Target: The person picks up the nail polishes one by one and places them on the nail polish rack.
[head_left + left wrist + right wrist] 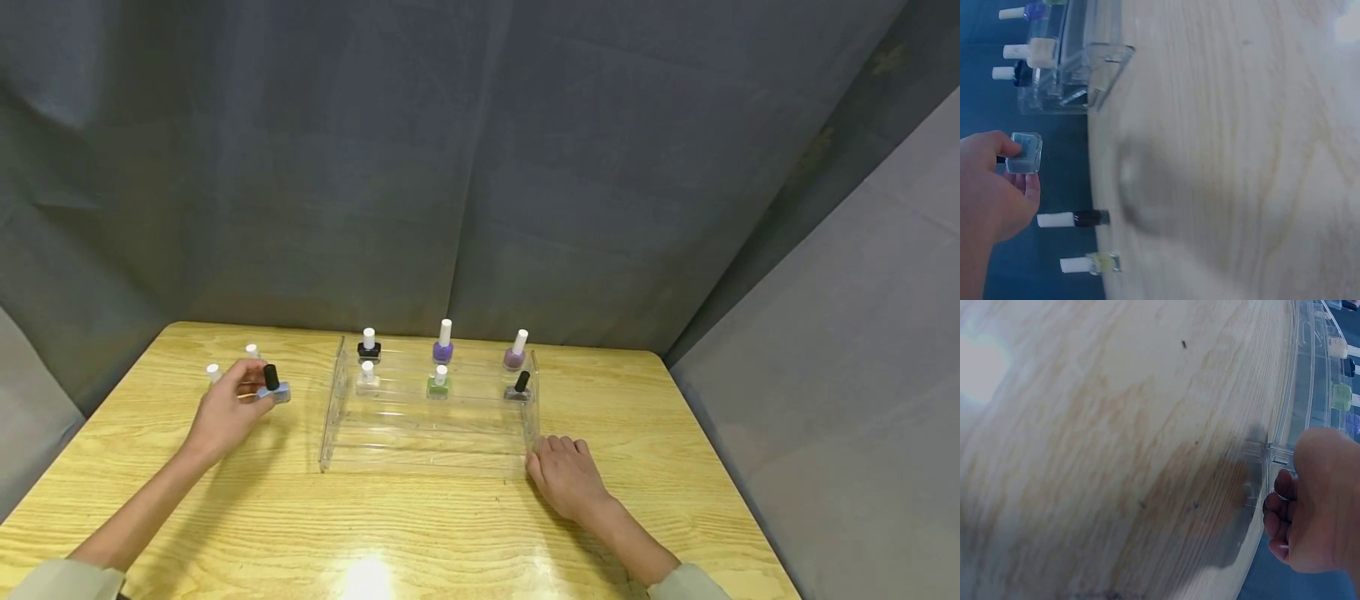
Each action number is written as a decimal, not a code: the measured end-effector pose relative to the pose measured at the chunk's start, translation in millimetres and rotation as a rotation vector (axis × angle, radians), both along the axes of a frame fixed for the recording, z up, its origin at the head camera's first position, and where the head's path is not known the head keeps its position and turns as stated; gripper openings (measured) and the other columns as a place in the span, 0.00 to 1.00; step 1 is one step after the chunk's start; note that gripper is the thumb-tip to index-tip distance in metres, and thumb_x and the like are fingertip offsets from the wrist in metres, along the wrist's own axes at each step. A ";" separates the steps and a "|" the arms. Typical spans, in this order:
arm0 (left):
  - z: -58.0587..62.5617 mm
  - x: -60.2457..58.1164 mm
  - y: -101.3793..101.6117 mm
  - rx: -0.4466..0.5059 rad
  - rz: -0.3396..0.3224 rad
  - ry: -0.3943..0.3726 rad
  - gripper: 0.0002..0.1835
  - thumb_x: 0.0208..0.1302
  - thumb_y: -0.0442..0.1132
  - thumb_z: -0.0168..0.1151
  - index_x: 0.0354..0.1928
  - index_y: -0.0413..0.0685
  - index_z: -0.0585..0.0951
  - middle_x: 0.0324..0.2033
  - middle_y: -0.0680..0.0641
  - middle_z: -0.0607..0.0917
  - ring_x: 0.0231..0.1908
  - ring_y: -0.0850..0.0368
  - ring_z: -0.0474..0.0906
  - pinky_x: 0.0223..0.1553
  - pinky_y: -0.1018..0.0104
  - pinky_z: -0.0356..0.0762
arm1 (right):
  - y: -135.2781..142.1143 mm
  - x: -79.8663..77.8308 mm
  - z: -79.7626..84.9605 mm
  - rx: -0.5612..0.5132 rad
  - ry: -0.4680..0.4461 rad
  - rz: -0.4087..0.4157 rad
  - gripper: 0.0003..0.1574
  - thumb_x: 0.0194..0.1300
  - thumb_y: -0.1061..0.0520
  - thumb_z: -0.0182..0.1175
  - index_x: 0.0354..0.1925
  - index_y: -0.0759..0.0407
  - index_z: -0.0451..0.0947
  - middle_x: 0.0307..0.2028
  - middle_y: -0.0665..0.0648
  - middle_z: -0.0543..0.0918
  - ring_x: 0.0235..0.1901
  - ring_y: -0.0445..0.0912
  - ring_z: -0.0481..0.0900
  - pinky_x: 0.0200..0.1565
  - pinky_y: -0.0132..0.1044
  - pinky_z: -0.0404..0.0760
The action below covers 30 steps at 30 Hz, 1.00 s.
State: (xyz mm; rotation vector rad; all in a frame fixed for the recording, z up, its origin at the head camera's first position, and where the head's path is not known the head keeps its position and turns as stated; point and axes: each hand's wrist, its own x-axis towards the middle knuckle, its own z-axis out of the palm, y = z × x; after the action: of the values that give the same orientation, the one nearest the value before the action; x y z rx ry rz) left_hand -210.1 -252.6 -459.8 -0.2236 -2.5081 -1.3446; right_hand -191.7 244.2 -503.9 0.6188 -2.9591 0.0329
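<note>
My left hand point(227, 410) pinches a nail polish bottle point(281, 392) with light blue polish and a black cap, left of the clear tiered display rack point(427, 456). In the left wrist view the thumb lies on the flat glass of the bottle. Two more white-capped bottles stand by that hand: one dark point(1090, 218), one pale yellow point(1105, 262). At the rack's front right corner, my right hand point(567, 477) grips the end panel, fingers curled. On the rack's upper tiers stand black point(369, 351), purple point(442, 352), mauve point(513, 358), whitish point(367, 385), green point(437, 387) and dark grey point(517, 393) bottles.
The rack stands on a wood-grain table point(442, 533) with rounded far corners. A dark grey curtain point(375, 183) hangs right behind the table, and a lighter grey cloth point(840, 333) hangs along the right side.
</note>
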 end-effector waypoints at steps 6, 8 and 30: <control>13.0 3.0 13.4 0.051 -0.065 0.021 0.22 0.63 0.26 0.62 0.59 0.32 0.71 0.45 0.35 0.79 0.45 0.53 0.79 0.43 0.82 0.72 | 1.8 -0.6 -4.4 -0.002 0.022 0.004 0.21 0.80 0.49 0.41 0.26 0.52 0.61 0.24 0.51 0.63 0.29 0.51 0.65 0.38 0.47 0.64; 16.1 3.8 18.8 0.055 -0.084 0.014 0.22 0.63 0.25 0.61 0.58 0.32 0.71 0.44 0.36 0.80 0.42 0.61 0.77 0.43 0.81 0.73 | 1.2 -0.4 -3.3 -0.002 0.005 -0.005 0.21 0.80 0.49 0.41 0.26 0.52 0.61 0.24 0.51 0.63 0.29 0.51 0.65 0.39 0.48 0.64; 12.4 -5.0 71.0 -0.040 -0.235 -0.008 0.20 0.57 0.23 0.62 0.52 0.37 0.72 0.41 0.45 0.80 0.43 0.49 0.78 0.46 0.56 0.79 | 1.3 -1.1 -4.0 0.012 -0.021 -0.010 0.22 0.80 0.49 0.40 0.26 0.53 0.60 0.25 0.51 0.63 0.29 0.51 0.64 0.39 0.47 0.63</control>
State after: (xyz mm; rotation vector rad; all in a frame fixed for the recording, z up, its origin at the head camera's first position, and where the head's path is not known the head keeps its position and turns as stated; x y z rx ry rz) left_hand -215.1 -181.6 -447.4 -0.5372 -2.5806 -1.3821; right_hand -192.8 245.5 -507.9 0.6083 -2.9844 0.0201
